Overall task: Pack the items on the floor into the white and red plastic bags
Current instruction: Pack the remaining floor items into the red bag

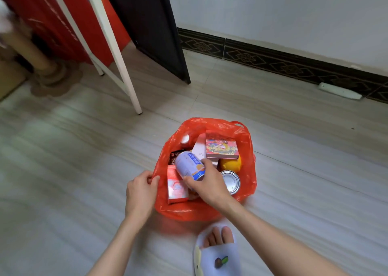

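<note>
A red plastic bag point(248, 149) lies open on the floor in front of me. My left hand point(140, 191) pinches its left rim. My right hand point(206, 183) grips a pale blue can point(188, 165) over the bag's mouth. Inside the bag are a colourful flat box point(222, 147), a pink and white carton point(176, 186), a yellow fruit point(231, 164), a silver tin point(231, 181), a dark packet point(175, 156) and a white-capped bottle point(185, 138). No white bag is in view.
My foot in a white slipper point(218, 252) is just below the bag. A white metal frame leg point(134, 99) and a dark door point(159, 44) stand behind, with a red cloth at the far left. A white power strip point(340, 91) lies by the patterned skirting.
</note>
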